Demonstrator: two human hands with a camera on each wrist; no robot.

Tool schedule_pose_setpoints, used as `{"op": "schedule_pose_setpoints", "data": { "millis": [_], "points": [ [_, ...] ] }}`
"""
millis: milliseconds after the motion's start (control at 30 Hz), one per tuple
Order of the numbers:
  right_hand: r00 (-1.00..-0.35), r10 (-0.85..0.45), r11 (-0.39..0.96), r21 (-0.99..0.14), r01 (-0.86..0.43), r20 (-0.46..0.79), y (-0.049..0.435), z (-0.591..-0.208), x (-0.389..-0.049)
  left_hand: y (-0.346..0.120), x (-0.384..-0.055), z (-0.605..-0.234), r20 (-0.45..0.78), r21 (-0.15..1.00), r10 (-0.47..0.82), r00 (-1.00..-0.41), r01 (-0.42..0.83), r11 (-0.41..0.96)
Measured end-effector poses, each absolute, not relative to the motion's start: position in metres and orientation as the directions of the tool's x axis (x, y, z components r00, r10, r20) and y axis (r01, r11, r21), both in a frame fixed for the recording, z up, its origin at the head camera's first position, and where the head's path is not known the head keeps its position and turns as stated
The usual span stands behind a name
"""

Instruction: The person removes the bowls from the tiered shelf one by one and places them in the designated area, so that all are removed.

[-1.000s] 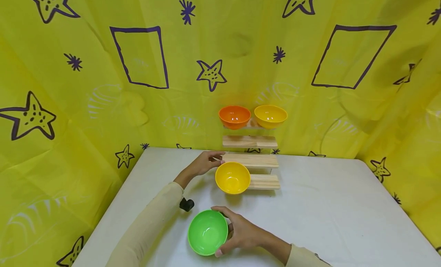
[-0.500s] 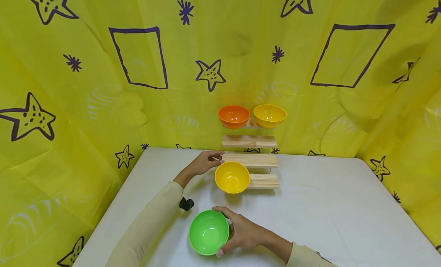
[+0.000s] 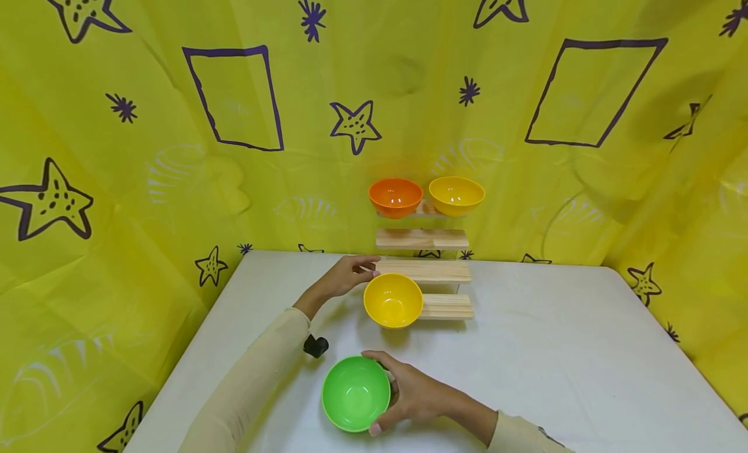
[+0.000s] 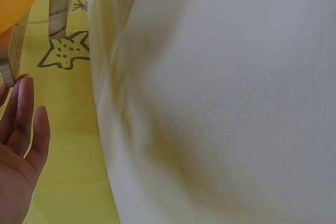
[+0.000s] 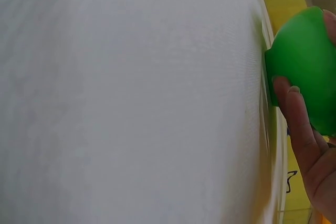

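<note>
In the head view, an orange bowl point(image 3: 395, 198) and a yellow bowl point(image 3: 457, 196) fill the top shelf point(image 3: 425, 208); another yellow bowl point(image 3: 393, 301) sits lower; the green bowl point(image 3: 356, 393) remains unplaced, gripped by the right hand point(image 3: 411, 392). Left wrist: the left hand's point(image 4: 18, 158) nearly straight fingers meet a slat point(image 4: 7, 72). Right wrist: fingers curve round the green bowl.

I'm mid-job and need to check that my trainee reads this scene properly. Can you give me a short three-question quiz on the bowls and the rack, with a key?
1. Short answer: which of the person's hands holds the green bowl?
2. Multiple choice: the orange bowl stands on which board of the stepped wooden rack? (a) highest, (b) second from the top, (c) lowest
3. Count: how many bowls show in the head view?

Key
1. The right hand.
2. a
3. Four: the green bowl, the orange bowl, the upper yellow bowl and the lower yellow bowl.
</note>
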State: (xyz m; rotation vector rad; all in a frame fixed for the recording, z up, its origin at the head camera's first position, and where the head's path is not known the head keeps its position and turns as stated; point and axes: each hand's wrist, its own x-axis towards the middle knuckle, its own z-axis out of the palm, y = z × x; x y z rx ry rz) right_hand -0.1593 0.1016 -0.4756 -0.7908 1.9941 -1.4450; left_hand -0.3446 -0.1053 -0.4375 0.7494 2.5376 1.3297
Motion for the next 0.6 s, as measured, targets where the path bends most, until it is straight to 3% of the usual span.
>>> {"op": "schedule_pose_setpoints", "data": {
  "millis": [200, 600],
  "points": [
    [-0.673, -0.734, 0.257, -0.953, -0.162, -0.084, 0.103, -0.474, -0.159, -0.106, -0.345, -0.438, 0.075, 0.809, 0.516, -0.854, 0.355, 0.469],
    [-0.607, -0.791, 0.189, -0.974, -0.125, -0.075, 0.122, -0.477, -0.166, -0.105, -0.345, -0.439, 0.088, 0.808, 0.520, -0.850, 0.366, 0.462]
  ]
}}
